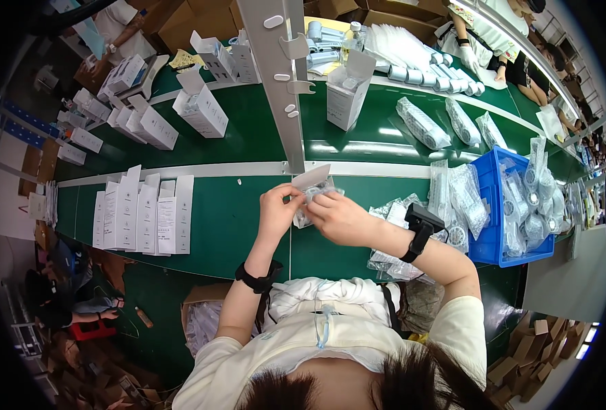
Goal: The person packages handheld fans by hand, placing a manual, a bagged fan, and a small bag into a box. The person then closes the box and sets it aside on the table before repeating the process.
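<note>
Just in front of me over the bench is a white carton (311, 178) with its top flap raised. Clear bubble wrap (325, 190) bulges at its mouth; what it wraps is hidden. My left hand (278, 210) pinches at the carton's left edge, close to the wrap. With bent fingers, my right hand (342, 219) grips the bubble-wrapped item from the right, and covers much of the carton. Right of my right hand lie several flat bubble-wrapped pieces (391, 253), partly under my forearm.
Several white cartons (139, 215) stand in a row at the left. A blue crate (497, 212) at the right holds bagged parts. A metal post (275, 82) rises behind my hands. Beyond a rail, another green bench carries open cartons (347, 96) and wrapped parts (422, 124). Other people work farther back.
</note>
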